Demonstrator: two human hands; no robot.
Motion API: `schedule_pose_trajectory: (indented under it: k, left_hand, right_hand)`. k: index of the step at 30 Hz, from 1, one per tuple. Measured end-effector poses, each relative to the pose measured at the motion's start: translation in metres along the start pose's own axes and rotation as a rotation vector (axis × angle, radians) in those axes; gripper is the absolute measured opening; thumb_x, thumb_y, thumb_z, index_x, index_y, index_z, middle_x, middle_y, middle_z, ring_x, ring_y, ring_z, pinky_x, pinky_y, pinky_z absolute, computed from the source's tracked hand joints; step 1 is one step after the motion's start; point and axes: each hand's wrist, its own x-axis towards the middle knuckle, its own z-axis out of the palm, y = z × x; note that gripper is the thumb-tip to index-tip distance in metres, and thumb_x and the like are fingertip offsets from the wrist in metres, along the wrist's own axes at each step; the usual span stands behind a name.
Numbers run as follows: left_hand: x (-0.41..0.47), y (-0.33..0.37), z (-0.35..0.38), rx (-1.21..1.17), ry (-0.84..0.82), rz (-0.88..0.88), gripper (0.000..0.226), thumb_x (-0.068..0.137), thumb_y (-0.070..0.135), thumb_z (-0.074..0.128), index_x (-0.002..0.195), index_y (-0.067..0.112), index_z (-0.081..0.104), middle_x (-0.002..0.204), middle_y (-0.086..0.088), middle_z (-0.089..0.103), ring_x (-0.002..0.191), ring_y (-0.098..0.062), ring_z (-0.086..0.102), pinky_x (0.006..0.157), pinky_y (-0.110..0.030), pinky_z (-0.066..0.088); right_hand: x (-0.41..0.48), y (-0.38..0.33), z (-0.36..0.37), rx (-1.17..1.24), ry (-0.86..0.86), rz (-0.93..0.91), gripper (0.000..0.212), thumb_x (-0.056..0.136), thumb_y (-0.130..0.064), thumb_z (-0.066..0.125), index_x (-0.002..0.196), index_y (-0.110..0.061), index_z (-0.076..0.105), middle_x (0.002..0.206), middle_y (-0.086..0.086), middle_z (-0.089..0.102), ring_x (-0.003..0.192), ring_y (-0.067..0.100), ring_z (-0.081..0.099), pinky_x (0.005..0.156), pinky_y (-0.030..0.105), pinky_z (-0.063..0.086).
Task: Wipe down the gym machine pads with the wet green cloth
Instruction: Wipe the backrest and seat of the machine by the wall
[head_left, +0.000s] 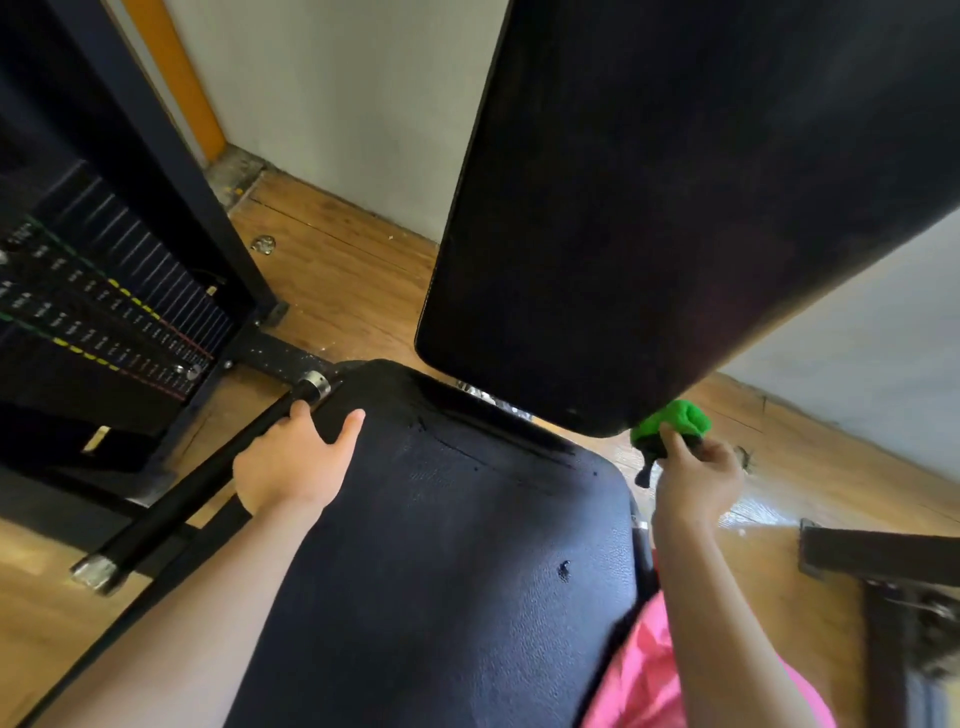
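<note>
A black back pad (649, 208) rises steeply above a black seat pad (467, 545) that fills the lower middle. My right hand (696, 478) grips a bunched wet green cloth (672, 423) at the lower right corner of the back pad, just off the seat's right edge. My left hand (291, 462) rests on the seat pad's left rim, thumb lying on the seat, fingers against a black handle bar (208, 478) beside it. The seat shows a small hole and scuffs.
A black weight stack (104, 322) with coloured marks stands in its frame at the left. Wooden floor (332, 260) runs to a pale wall behind. A black strap and metal bracket (883, 561) lie on the floor at the right. Pink clothing (654, 670) shows at the bottom.
</note>
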Motion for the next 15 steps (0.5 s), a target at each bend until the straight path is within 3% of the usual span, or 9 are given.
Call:
schedule_pose_trajectory:
  k: [5, 10, 15]
  left_hand:
    - [-0.002, 0.000, -0.001, -0.004, -0.008, 0.009, 0.073, 0.088, 0.070, 0.028, 0.125, 0.011, 0.051, 0.095, -0.012, 0.067, 0.079, -0.029, 0.064, 0.050, -0.028, 0.027]
    - [-0.003, 0.001, 0.000, 0.001, -0.015, 0.005, 0.073, 0.089, 0.069, 0.028, 0.125, 0.010, 0.051, 0.097, -0.013, 0.066, 0.082, -0.031, 0.064, 0.054, -0.031, 0.030]
    - [-0.004, 0.002, -0.002, 0.003, -0.027, 0.005, 0.073, 0.089, 0.069, 0.028, 0.126, 0.010, 0.051, 0.100, -0.013, 0.066, 0.085, -0.031, 0.065, 0.054, -0.030, 0.029]
  right_hand:
    - [-0.010, -0.007, -0.004, 0.017, -0.020, -0.046, 0.011, 0.073, -0.024, 0.074, 0.071, -0.023, 0.063, 0.075, 0.003, 0.070, 0.077, 0.029, 0.070, 0.076, 0.055, 0.055]
    - [-0.025, -0.003, 0.007, 0.026, 0.043, 0.024, 0.011, 0.082, -0.020, 0.070, 0.086, -0.012, 0.064, 0.080, 0.003, 0.066, 0.075, 0.020, 0.060, 0.073, 0.035, 0.047]
    - [-0.034, 0.013, 0.015, -0.108, -0.006, 0.034, 0.021, 0.081, -0.019, 0.071, 0.081, -0.005, 0.055, 0.075, 0.008, 0.059, 0.075, 0.028, 0.056, 0.071, 0.037, 0.043]
